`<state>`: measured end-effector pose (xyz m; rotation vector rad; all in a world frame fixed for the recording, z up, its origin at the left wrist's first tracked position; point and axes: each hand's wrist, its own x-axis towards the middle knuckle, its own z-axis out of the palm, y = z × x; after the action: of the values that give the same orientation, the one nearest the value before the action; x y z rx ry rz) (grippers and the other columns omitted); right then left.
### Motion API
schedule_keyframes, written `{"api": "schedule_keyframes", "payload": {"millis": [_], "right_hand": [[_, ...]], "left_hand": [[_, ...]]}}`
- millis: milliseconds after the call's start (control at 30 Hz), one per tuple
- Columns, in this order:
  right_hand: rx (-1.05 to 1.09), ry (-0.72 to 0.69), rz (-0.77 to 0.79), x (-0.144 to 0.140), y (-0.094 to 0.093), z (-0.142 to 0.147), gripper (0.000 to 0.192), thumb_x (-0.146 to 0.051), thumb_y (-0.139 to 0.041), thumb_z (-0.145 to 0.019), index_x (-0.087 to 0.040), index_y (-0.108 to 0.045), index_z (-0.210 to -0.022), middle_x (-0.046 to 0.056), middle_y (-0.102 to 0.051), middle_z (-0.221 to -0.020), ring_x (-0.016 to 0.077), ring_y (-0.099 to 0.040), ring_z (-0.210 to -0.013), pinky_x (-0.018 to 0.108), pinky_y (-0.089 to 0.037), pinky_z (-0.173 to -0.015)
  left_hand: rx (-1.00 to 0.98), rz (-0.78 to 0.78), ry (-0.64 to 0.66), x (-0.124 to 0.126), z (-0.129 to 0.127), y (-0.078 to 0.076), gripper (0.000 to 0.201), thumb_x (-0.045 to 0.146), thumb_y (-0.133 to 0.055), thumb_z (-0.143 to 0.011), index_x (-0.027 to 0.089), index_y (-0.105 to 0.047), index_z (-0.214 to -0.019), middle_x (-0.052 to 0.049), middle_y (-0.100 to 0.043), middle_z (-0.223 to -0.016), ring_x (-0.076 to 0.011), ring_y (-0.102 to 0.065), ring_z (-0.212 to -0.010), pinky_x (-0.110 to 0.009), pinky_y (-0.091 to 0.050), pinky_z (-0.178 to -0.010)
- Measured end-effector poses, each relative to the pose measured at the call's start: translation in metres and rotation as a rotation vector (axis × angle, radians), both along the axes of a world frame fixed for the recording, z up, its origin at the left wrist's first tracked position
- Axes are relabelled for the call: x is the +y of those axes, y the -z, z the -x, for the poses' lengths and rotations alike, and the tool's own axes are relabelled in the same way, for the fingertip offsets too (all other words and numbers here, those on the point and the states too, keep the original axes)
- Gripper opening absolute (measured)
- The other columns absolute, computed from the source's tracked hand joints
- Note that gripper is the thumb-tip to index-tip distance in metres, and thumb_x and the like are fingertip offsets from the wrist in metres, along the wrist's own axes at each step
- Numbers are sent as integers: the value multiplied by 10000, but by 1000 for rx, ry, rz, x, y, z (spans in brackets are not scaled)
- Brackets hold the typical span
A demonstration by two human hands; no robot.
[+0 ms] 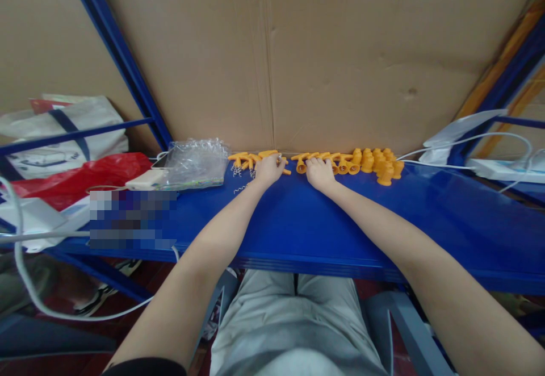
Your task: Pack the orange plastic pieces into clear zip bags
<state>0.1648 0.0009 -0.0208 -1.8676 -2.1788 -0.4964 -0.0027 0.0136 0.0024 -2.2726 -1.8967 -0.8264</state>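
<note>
At the back of the blue bench, my left hand (269,171) has its fingers curled in among orange plastic pieces with thin metal spirals (243,161). An orange piece shows at its fingertips, and the fingers partly hide it. A loose metal spiral (241,189) lies by the wrist. To the right, my right hand (321,175) is closed over the row of orange pieces with funnel-shaped ends (343,167). Its fingers cover the piece they grip. Further right stand several stubby orange bodies (377,162), grouped together, one of them nearer the front.
Cardboard (272,58) walls off the back of the blue bench (298,222). A clear plastic bag (198,163), a red bag (97,177) and a white power strip (46,222) lie at left. White cables (464,137) run at right. Another person's shoe (97,299) shows below left.
</note>
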Motion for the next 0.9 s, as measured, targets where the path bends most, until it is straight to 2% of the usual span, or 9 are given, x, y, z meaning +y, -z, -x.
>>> {"api": "schedule_keyframes", "payload": {"millis": [133, 333, 467, 600, 733, 800, 900], "right_hand": [[47, 25, 5, 0, 1, -1, 422, -138, -281, -983, -81, -571, -1285, 204, -613, -1312, 303, -525, -1228, 453, -316, -999], [112, 78, -8, 0, 1, -3, 393, -252, -348, -1013, -86, -580, -1283, 208, -622, -1297, 307, -525, -1225, 475, -322, -1026], [118, 81, -13, 0, 1, -3, 394, -264, -353, -1014, -93, -586, -1282, 211, -624, -1292, 315, -523, -1226, 489, -337, -1016], [113, 96, 2, 0, 1, -2, 415, -276, -356, -1015, -89, -564, -1322, 217, -609, -1310, 316, -515, -1238, 493, -346, -1016], [105, 27, -15, 0, 2, -4, 426, -245, -361, -1003, -174, -533, -1386, 177, -585, -1371, 309, -500, -1258, 531, -327, -1030], [92, -10, -20, 0, 3, -4, 410, -233, -341, -1003, -205, -583, -1333, 152, -586, -1380, 305, -494, -1263, 543, -305, -1045], [70, -8, -18, -1, 3, -4, 408, -236, -315, -1006, -187, -626, -1266, 157, -601, -1355, 304, -495, -1254, 542, -295, -1049]], "left_hand": [[71, 55, 48, 1, 1, 4, 307, 392, -494, -963, 195, -727, -997, -98, -742, -1048, -261, -663, -1062, -338, -486, -900], [84, 105, 105, -1, 1, 6, 316, 430, -535, -949, 202, -736, -1038, -104, -738, -1111, -265, -654, -1098, -354, -477, -935], [84, 78, 69, -2, 1, 2, 385, 433, -453, -986, 172, -734, -951, -127, -747, -1042, -271, -668, -1064, -359, -479, -930], [58, 58, 9, -3, 1, -2, 370, 426, -473, -974, 160, -720, -899, -130, -746, -994, -279, -685, -1025, -360, -493, -901], [61, 59, 2, -4, -1, -4, 300, 382, -512, -947, 176, -711, -860, -113, -747, -965, -272, -694, -990, -343, -510, -860], [74, 62, 16, -4, -2, -3, 300, 379, -508, -945, 181, -708, -839, -108, -747, -942, -266, -700, -965, -337, -514, -848], [79, 56, 37, -4, -2, -3, 302, 377, -504, -946, 185, -703, -822, -105, -746, -920, -260, -702, -954, -328, -513, -845]]}}
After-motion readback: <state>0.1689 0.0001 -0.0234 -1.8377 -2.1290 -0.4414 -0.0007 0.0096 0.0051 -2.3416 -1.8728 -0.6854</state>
